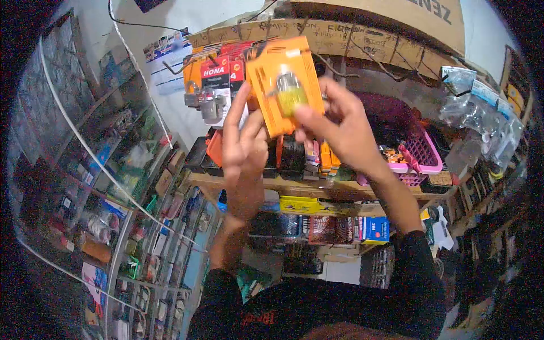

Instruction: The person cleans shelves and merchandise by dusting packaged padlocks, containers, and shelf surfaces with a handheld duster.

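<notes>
An orange blister card with a padlock [290, 99] is held up in front of a row of wall hooks. My right hand [343, 124] grips its right side, thumb over the front by the padlock's yellowish body. The padlock's silver shackle points upward. My left hand [243, 136], a little blurred, is at the card's left edge, its index finger pointing up and the other fingers curled; some fingertips are hidden by the card. Just left of it hangs a red, black and white HONA pack [215, 85] with a grey padlock inside.
Metal hooks [340, 73] stick out below a cardboard strip with handwriting. Clear plastic packs [481, 113] hang at the right. A pink basket [422, 156] with small items stands on the wooden shelf [334, 186]. Boxes sit below, including a blue 3M box [375, 229]. Glass-fronted shelving fills the left.
</notes>
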{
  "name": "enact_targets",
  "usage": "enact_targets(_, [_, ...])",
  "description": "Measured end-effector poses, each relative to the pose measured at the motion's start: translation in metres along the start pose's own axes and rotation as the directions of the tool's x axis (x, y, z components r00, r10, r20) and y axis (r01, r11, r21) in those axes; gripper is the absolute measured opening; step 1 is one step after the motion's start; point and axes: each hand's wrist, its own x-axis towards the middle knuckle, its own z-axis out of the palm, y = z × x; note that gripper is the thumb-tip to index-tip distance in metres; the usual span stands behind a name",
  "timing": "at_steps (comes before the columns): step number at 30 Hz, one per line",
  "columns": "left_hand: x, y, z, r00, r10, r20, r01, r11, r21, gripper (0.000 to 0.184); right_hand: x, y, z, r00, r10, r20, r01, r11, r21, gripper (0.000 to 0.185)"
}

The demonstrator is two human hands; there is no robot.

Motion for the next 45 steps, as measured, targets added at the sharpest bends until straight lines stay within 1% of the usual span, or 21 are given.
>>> enact_targets(2, [0.008,0.000,-0.004,1.000,-0.012,0.010,0.013,0.999,-0.031,0.086,0.022,0.004,0.000,1.000,-0.017,-0.020,0.017,1.000,-0.017,0.023])
enact_targets(5, [0.008,0.003,-0.009,0.999,-0.029,0.037,0.030,0.999,-0.028,0.083,0.033,0.015,0.005,0.999,-0.039,-0.008,0.039,0.996,0.074,0.023])
enact_targets(8, [-0.004,0.009,-0.017,0.984,-0.174,0.038,0.169,0.979,0.113,0.081,0.024,0.024,0.009,0.999,0.036,-0.022,-0.034,0.997,0.066,0.024])
enact_targets(10, [-0.012,0.012,-0.020,0.974,-0.214,0.072,0.200,0.967,0.157,0.085,0.028,0.043,0.013,0.996,0.034,-0.088,-0.024,0.992,0.120,0.025])
enact_targets(13, [-0.025,0.012,-0.026,0.950,-0.274,0.146,0.206,0.908,0.364,0.093,0.035,0.067,0.007,0.992,0.045,-0.114,-0.025,0.985,0.168,0.026])
enact_targets(16, [-0.037,0.004,-0.043,0.938,-0.277,0.209,0.093,0.780,0.619,0.094,0.033,0.074,0.000,0.974,0.190,-0.121,-0.183,0.981,0.067,0.029])
enact_targets(17, [-0.039,0.009,-0.049,0.922,-0.255,0.291,-0.006,0.743,0.670,0.090,0.028,0.058,-0.004,0.958,0.282,-0.058,-0.282,0.959,0.009,0.031])
enact_targets(19, [-0.043,0.024,-0.070,0.860,-0.235,0.454,-0.211,0.645,0.734,0.083,0.008,0.067,-0.013,0.990,0.106,-0.093,-0.120,0.981,-0.155,0.033])
enact_targets(20, [-0.048,0.047,-0.078,0.801,-0.353,0.483,-0.170,0.639,0.750,0.073,-0.006,0.071,-0.020,0.995,0.015,-0.100,-0.039,0.971,-0.236,0.034])
enact_targets(22, [-0.070,0.084,-0.117,0.668,-0.394,0.632,-0.158,0.755,0.637,0.057,-0.044,0.029,-0.044,0.995,0.080,-0.065,-0.099,0.922,-0.375,0.033])
enact_targets(23, [-0.072,0.099,-0.127,0.593,-0.356,0.723,-0.119,0.849,0.515,0.051,-0.068,0.008,-0.071,0.983,0.161,0.093,-0.099,0.876,-0.472,0.034])
enact_targets(24, [-0.075,0.114,-0.138,0.508,-0.312,0.803,-0.052,0.919,0.390,0.045,-0.085,-0.022,-0.091,0.916,0.194,0.352,0.030,0.840,-0.541,0.030])
enact_targets(25, [-0.078,0.140,-0.135,0.415,-0.274,0.868,-0.077,0.940,0.333,0.046,-0.084,-0.061,-0.100,0.681,0.161,0.715,0.311,0.819,-0.481,0.028])
enact_targets(26, [-0.082,0.166,-0.133,0.314,-0.232,0.921,-0.089,0.958,0.271,0.048,-0.082,-0.094,-0.099,0.313,0.111,0.943,0.497,0.827,-0.263,0.029])
enact_targets(27, [-0.086,0.192,-0.131,0.210,-0.186,0.960,-0.087,0.974,0.208,0.049,-0.099,-0.124,-0.096,0.134,0.103,0.986,0.519,0.840,-0.158,0.032])
enact_targets(29, [-0.074,0.227,-0.111,0.049,-0.155,0.987,-0.196,0.967,0.162,0.047,-0.145,-0.173,-0.082,0.198,0.178,0.964,0.496,0.830,-0.255,0.026])
enact_targets(30, [-0.067,0.236,-0.100,0.013,-0.147,0.989,-0.240,0.960,0.146,0.046,-0.160,-0.192,-0.074,0.202,0.172,0.964,0.473,0.845,-0.249,0.026])
enact_targets(31, [-0.060,0.241,-0.090,-0.017,-0.132,0.991,-0.303,0.945,0.121,0.045,-0.170,-0.208,-0.066,0.240,0.289,0.927,0.443,0.817,-0.369,0.023])
enact_targets(34, [-0.046,0.238,-0.064,-0.050,-0.105,0.993,-0.421,0.904,0.074,0.041,-0.180,-0.232,-0.044,0.230,0.461,0.857,0.380,0.768,-0.515,0.023])
enact_targets(40, [-0.046,0.223,-0.047,-0.013,-0.065,0.998,-0.460,0.887,0.052,0.036,-0.173,-0.214,-0.035,0.320,0.227,0.920,0.504,0.781,-0.368,0.021])
enact_targets(45, [-0.060,0.183,-0.056,0.165,-0.055,0.985,-0.357,0.927,0.111,0.033,-0.155,-0.200,-0.021,0.414,-0.049,0.909,0.608,0.758,-0.236,0.025])
